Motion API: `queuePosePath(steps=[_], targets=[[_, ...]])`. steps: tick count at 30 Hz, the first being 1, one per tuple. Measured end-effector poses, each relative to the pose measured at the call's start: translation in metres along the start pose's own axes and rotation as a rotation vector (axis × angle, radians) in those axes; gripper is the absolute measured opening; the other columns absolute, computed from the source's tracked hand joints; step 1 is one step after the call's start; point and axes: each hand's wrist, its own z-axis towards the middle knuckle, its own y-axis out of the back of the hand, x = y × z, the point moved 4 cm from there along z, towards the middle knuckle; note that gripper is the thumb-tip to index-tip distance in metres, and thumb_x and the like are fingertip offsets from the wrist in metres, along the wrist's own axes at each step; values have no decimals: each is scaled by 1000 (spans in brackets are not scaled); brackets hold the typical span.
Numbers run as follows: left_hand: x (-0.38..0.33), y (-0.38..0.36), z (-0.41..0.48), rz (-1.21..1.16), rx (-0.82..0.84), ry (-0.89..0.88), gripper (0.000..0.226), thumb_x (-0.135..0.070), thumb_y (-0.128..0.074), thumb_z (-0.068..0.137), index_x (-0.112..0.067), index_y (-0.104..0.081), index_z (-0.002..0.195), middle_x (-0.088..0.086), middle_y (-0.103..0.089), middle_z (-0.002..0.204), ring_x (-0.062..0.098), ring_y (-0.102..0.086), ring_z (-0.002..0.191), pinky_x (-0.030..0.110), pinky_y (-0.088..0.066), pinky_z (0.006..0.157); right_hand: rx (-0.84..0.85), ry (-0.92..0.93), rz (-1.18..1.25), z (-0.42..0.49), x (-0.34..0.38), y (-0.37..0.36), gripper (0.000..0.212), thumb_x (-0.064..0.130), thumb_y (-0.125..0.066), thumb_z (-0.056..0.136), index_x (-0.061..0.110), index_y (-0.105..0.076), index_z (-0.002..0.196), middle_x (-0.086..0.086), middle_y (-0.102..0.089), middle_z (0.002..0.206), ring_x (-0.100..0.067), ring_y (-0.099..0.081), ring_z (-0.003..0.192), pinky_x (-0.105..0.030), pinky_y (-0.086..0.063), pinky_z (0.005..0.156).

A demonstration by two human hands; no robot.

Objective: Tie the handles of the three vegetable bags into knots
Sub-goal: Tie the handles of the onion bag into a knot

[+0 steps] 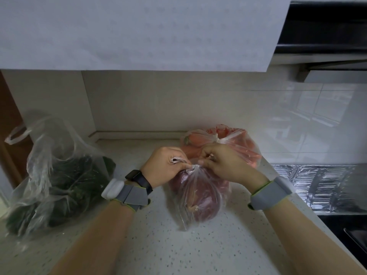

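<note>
Your three clear plastic bags:
- leafy-greens bag [57, 175], far left, handles loose and untied;
- carrot bag [224, 141], at the back, handles knotted;
- purple-vegetable bag [198, 197], just in front, neck gathered, handles pinched between your hands.

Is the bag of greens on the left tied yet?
Untied: the greens bag gapes open, its handle sticking up loose.
</note>
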Motion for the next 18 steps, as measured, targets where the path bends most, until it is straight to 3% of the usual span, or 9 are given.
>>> queuePosePath(steps=[3,8,11,14,16,18], targets=[[3,2,1,47,17,6,13,-9,-75,76,-6,-68,65,-2,-65,69,10,-62,68,21,-47,63,-21,35,-41,1,0,1,25,3,-62,79,22,-52,66,5,-57,70,-13,-51,68,-16,-36,61],[4,5,1,68,64,-4,15,-8,-76,75,-10,-67,63,-8,-61,67,9,-60,66,20,-44,61,-2,66,-47,1,4,-3,27,-4,-58,76,18,-48,64,10,-50,63,2,-46,61,-10,-33,58],[6,6,1,58,50,20,13,-9,-76,75,-9,-68,64,-4,-63,68,11,-61,67,23,-44,61,-22,28,5,0,0,3,24,4,-63,82,21,-54,68,6,-59,69,0,-50,65,-10,-35,61],[7,5,0,54,39,35,14,-11,-76,76,-14,-69,64,-7,-63,67,9,-60,66,23,-44,60,35,-27,148,-8,-9,15,5,20,-66,86,25,-66,85,6,-68,85,-1,-58,77,-10,-40,67],[8,5,1,61,38,33,16,-12,-75,76,-16,-68,63,-9,-62,66,7,-60,65,19,-43,59,78,-5,168,-10,-9,14,16,25,-71,82,21,-71,98,7,-69,93,-3,-61,85,-10,-43,72],[9,4,1,65,34,38,17,-13,-75,77,-18,-67,63,-10,-61,65,6,-59,64,16,-42,58,47,21,128,-8,-5,8,16,23,-74,79,14,-74,93,0,-70,91,-11,-63,85,-15,-47,75]])
